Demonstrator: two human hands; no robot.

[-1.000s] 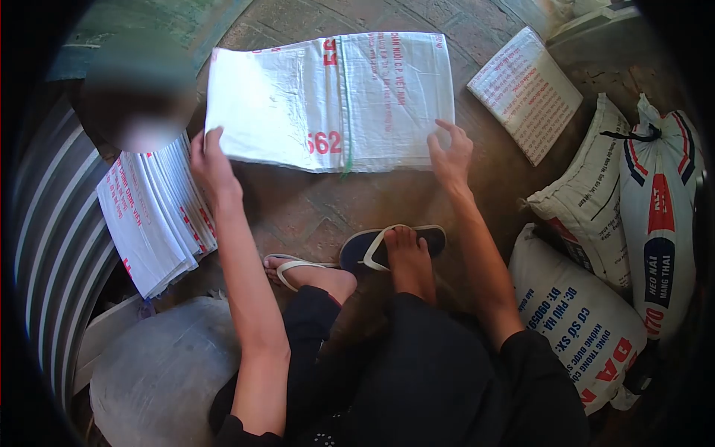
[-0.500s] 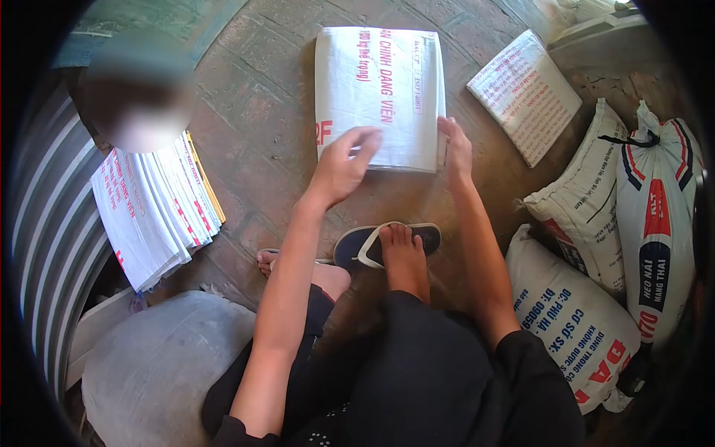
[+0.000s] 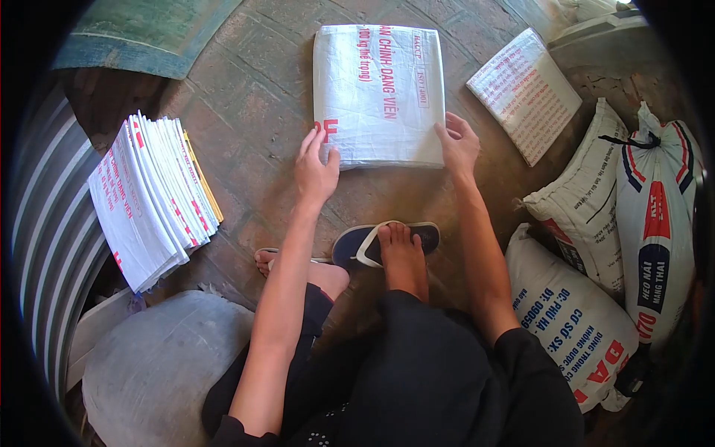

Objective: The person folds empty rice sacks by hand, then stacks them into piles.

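Note:
A stack of folded white sacks with red print lies flat on the brick floor in front of me. My left hand is at its lower left corner, fingers apart and fingertips on the edge. At the lower right edge, my right hand touches the side of the stack with its fingers curled; the palm side is hidden. To the right lies another folded white sack with red print. A thick bundle of folded sacks stands fanned at the left.
Filled sacks lean together at the right. A corrugated metal sheet curves along the left, beside a large grey bag. A blue-green panel is at the upper left. My feet in sandals are below the stack.
My left hand has moved left from above the stack to its lower left corner. My right hand has shifted slightly. The top sack lies flatter. The blurred round shape at the upper left is gone.

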